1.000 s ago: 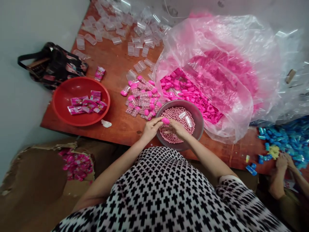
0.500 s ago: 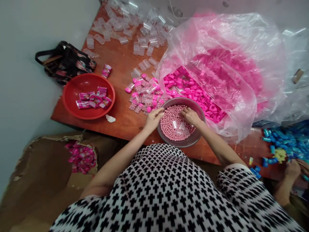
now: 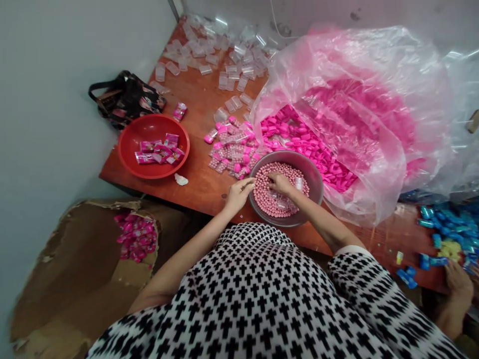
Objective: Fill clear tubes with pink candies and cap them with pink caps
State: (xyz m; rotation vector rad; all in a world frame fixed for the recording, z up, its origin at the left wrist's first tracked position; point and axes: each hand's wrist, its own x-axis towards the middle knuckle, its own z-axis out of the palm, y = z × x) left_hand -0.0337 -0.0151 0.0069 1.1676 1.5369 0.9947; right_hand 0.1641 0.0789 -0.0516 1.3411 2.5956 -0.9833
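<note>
While the right hand (image 3: 280, 183) dips into the pink beads (image 3: 263, 198), its fingers look bent and close together; tips buried, can't tell if they grip anything. Left hand (image 3: 238, 195) at the left rim of the grey bowl (image 3: 317, 185), thumb and fingers narrow; can't tell if anything is pinched. Beads fill the bowl's floor, with clear containers (image 3: 299, 184) lying among them. To scoop well, I'd judge: low, shallow strokes, fingers cupped, so beads don't jump the rim; keep container mouths up; left fingers best steadying the bowl. Just beyond, filled containers with pink caps (image 3: 234, 149) lie heaped near the bowl's left rim, best not nudged. Loose pink caps (image 3: 299, 141) spill from the plastic bag (image 3: 381, 174), handy for the right hand. Farther back, more clear containers (image 3: 232, 80) lie scattered on the table (image 3: 198, 99).
</note>
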